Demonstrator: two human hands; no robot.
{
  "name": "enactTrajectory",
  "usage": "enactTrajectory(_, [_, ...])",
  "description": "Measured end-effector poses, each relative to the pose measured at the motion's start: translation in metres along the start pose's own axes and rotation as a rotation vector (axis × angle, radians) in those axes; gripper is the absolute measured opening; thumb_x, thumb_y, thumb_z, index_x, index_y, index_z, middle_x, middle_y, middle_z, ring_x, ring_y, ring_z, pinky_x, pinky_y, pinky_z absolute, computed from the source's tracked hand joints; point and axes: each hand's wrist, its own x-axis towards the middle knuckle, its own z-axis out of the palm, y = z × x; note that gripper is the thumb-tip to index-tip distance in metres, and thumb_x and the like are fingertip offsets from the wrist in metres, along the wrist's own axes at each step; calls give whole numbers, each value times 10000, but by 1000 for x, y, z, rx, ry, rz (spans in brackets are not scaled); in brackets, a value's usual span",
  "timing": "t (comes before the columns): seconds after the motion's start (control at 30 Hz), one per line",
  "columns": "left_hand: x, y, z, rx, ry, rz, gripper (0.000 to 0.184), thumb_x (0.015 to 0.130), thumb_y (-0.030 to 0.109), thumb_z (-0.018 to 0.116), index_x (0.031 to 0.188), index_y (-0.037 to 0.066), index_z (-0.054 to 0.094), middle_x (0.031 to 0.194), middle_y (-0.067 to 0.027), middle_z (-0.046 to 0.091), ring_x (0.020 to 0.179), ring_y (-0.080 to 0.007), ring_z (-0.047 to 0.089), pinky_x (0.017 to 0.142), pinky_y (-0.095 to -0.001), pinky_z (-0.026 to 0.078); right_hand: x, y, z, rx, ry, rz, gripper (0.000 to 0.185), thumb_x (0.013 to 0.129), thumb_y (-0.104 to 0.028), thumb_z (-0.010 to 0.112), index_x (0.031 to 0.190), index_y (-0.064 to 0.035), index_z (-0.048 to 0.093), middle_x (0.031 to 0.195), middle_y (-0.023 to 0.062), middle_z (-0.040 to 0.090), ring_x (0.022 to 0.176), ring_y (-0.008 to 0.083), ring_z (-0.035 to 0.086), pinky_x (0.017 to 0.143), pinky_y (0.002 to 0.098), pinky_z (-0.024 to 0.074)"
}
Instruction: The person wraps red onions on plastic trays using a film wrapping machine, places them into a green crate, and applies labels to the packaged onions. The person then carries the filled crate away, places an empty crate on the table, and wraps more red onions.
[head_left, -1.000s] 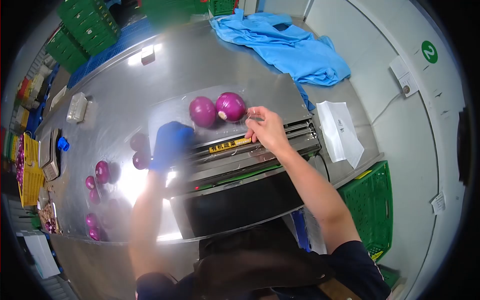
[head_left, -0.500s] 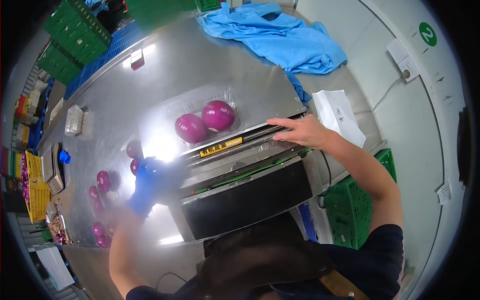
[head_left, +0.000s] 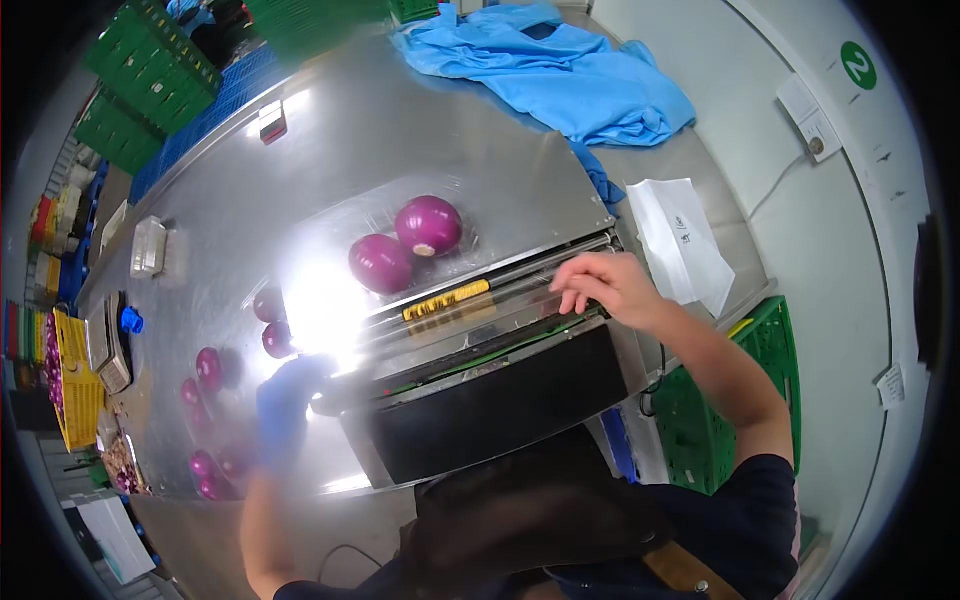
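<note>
Two purple onions (head_left: 382, 264) rest side by side on clear film (head_left: 330, 230) behind the wrapping machine (head_left: 500, 400). A yellow label strip (head_left: 446, 299) lies on the film along the machine's rollers. My right hand (head_left: 608, 285), bare, is over the right end of the machine with thumb and fingers pinched together at the film; the film's edge between them is hard to make out. My left hand (head_left: 290, 405), in a blue glove, is blurred at the machine's left end, and its fingers cannot be made out.
Several more onions (head_left: 209, 369) sit on the steel table (head_left: 340, 110) at the left. Beyond are a scale (head_left: 108, 342), a yellow basket (head_left: 80, 385) and green crates (head_left: 155, 60). Blue cloth (head_left: 570, 80) lies at the back, white paper (head_left: 682, 240) and a green crate (head_left: 745, 400) at the right.
Both hands have come nearer to my body, drawing the film and yellow label over the machine. The two onions have shifted slightly toward the left of the view. My right fingers have closed since half a second ago.
</note>
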Motion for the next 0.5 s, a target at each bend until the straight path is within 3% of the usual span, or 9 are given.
enactTrajectory(0.03, [-6, 11, -1, -47, 47, 4, 164, 899, 27, 532, 992, -41, 649, 1003, -135, 671, 868, -218, 661, 782, -316, 525, -6, -1, 5, 99, 70, -45, 121, 942, -63, 525, 945, 16, 616, 906, 98, 666, 790, 132, 664, 665, 259, 523])
enactTrajectory(0.07, [-11, 25, -3, 96, 52, -21, 182, 931, 45, 489, 970, -59, 633, 964, -146, 672, 803, -221, 656, 773, -332, 524, -7, -9, 7, 51, 99, -107, 117, 942, -51, 520, 946, 17, 615, 901, 98, 664, 804, 138, 662, 690, 263, 522])
enactTrajectory(0.17, [-11, 64, -13, 275, 117, 373, 206, 954, 76, 470, 994, -53, 626, 932, -144, 674, 784, -225, 655, 780, -340, 526, 0, -46, 3, -48, 237, -305, 105, 939, -17, 513, 954, 18, 611, 886, 96, 660, 834, 152, 657, 751, 268, 518])
enactTrajectory(0.27, [33, 71, -56, 394, 340, 728, 268, 991, 148, 437, 1069, -44, 606, 1017, -147, 657, 904, -233, 641, 866, -350, 507, 50, -84, -4, -16, 547, -562, 121, 936, -1, 517, 1040, 7, 577, 936, 97, 657, 877, 171, 661, 795, 266, 523])
enactTrajectory(0.33, [93, 73, -57, 136, 426, 763, 328, 1009, 188, 412, 1213, -33, 542, 1171, -162, 602, 1067, -251, 585, 987, -351, 439, 102, -85, -6, -260, 612, -765, 264, 960, -166, 533, 1163, 2, 530, 1134, 168, 602, 1037, 253, 628, 897, 345, 504])
enactTrajectory(0.4, [136, 72, -27, 6, 349, 508, 381, 1001, 200, 419, 1315, -8, 479, 1292, -165, 528, 1194, -251, 510, 1048, -347, 387, 152, -60, 5, -793, 589, -725, 493, 954, -378, 515, 1263, 4, 470, 1303, 239, 475, 1203, 326, 522, 1016, 411, 422])
enactTrajectory(0.47, [172, 6, 1, 98, 217, 190, 423, 972, 197, 455, 1358, 25, 449, 1362, -158, 461, 1252, -238, 452, 1038, -348, 384, 179, -2, 20, -793, 289, -304, 650, 937, -500, 469, 1282, 51, 451, 1325, 300, 401, 1276, 353, 432, 1060, 424, 354])
enactTrajectory(0.5, [182, -10, 6, 142, 150, 35, 452, 957, 196, 473, 1379, 41, 434, 1397, -155, 428, 1282, -232, 423, 1033, -349, 383, 176, -4, 22, -806, 139, -185, 567, 956, -448, 462, 1217, 55, 479, 1252, 268, 455, 1186, 324, 504, 963, 412, 411])
